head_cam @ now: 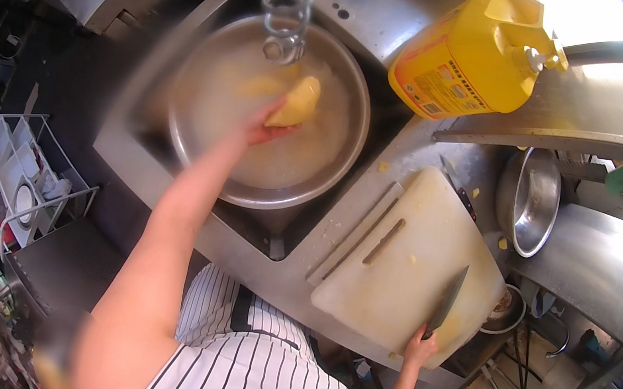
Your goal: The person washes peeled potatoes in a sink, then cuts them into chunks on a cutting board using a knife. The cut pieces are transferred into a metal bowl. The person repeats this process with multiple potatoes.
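My left hand (269, 131) is closed around a peeled yellow potato (303, 96), held over a large round steel basin (361, 135). Cloudy water fills much of the basin. Beside the potato, another yellow shape (261, 86) is blurred in the water, so I cannot tell exactly what it is. My right hand (421, 348) grips a kitchen knife (450, 300) by its handle. The blade lies above the near right part of a white cutting board (376, 289), pointing away from me. A small yellow scrap (413, 259) rests on the board.
A coiled metal faucet spring (288, 10) hangs over the basin, inside a steel sink. A yellow plastic jug (457, 65) stands at the back. Past the board lie a second knife (458, 187) and a tilted steel bowl (548, 209). A white wire rack (23, 182) is at left.
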`<state>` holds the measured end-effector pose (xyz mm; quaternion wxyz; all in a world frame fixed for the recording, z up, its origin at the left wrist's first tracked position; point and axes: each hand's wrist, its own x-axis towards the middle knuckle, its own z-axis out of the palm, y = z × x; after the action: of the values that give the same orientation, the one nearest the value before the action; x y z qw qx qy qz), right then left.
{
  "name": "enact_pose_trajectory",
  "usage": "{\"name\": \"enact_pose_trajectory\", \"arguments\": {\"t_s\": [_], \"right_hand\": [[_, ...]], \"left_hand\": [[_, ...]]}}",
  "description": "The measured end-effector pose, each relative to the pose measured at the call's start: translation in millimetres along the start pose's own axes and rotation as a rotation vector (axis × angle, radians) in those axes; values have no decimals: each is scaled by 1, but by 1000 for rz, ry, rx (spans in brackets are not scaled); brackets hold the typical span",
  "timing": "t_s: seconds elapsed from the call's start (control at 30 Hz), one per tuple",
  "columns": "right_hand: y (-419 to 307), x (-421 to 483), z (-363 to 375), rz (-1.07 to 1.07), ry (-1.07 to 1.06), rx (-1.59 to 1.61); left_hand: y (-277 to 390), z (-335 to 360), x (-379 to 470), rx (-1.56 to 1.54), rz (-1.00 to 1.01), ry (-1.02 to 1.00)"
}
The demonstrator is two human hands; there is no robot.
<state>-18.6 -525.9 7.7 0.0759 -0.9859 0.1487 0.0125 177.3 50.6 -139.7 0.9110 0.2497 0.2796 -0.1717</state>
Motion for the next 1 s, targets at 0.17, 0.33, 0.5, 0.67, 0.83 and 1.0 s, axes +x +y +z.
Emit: {"name": "enact_pose_trajectory", "arguments": {"t_s": [0.17, 0.33, 0.5, 0.67, 0.83, 1.0], "right_hand": [[-2, 1, -5, 22, -27, 9], [5, 1, -7, -102, 40, 103], [-60, 11, -29, -262, -173, 472], [-204, 25, -54, -665, -413, 627], [-265, 24, -48, -1045, -322, 513], [-302, 29, -38, -1170, -244, 364]], "left_hand": [[21, 45, -45, -129, 32, -547], [-16, 91, -87, 157, 180, -353], [-57, 150, -130, 89, 119, -227], [-77, 164, -153, 155, 220, -263], [-76, 123, -166, 214, 401, -146], [-65, 119, -201, 167, 418, 115]]}}
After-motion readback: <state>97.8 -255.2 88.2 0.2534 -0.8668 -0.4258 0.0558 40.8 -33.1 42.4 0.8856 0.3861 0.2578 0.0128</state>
